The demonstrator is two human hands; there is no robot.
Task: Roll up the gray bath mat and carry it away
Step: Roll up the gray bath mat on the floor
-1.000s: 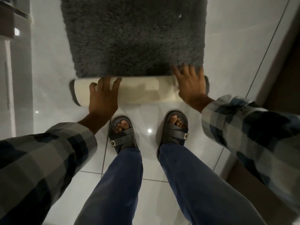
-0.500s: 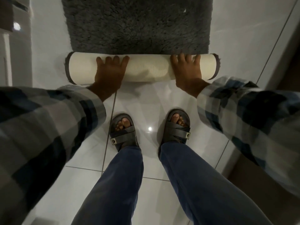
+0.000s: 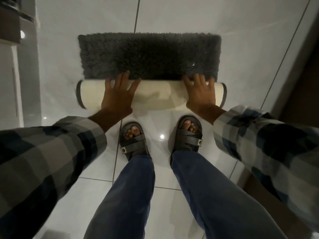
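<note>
On the glossy white tiled floor (image 3: pixel 189 18), just ahead of the person's feet, lies the shaggy dark gray bath mat (image 3: pixel 150 54), part of it rolled into a tube. The rolled part (image 3: pixel 155 94) shows the mat's cream, finely textured backing on the outside, with a thin dark gray edge curling at each end. Beyond the roll, the unrolled stretch of pile lies flat on the tiles, its far edge crossing a grout line.

The left hand (image 3: pixel 117 97) rests palm down on the left half of the roll, its fingers (image 3: pixel 120 80) spread wide and straight, their tips reaching the seam where the cream backing meets the gray pile. The right hand (image 3: pixel 202 94) presses palm down on the right half, near the roll's end; its fingers (image 3: pixel 198 80) are likewise splayed, tips touching the pile. Neither hand closes around the mat; both lie flat on top of it.

Both arms wear checked sleeves in gray, dark blue and white, the left sleeve (image 3: pixel 51 152) and the right sleeve (image 3: pixel 267 144). Below the roll stand two feet in dark gray strapped sandals (image 3: pixel 133 144), under blue jeans (image 3: pixel 131 195). A small bright light reflection sits on the tile between the sandals. A pale cabinet (image 3: pixel 10 80) stands at the left edge.
</note>
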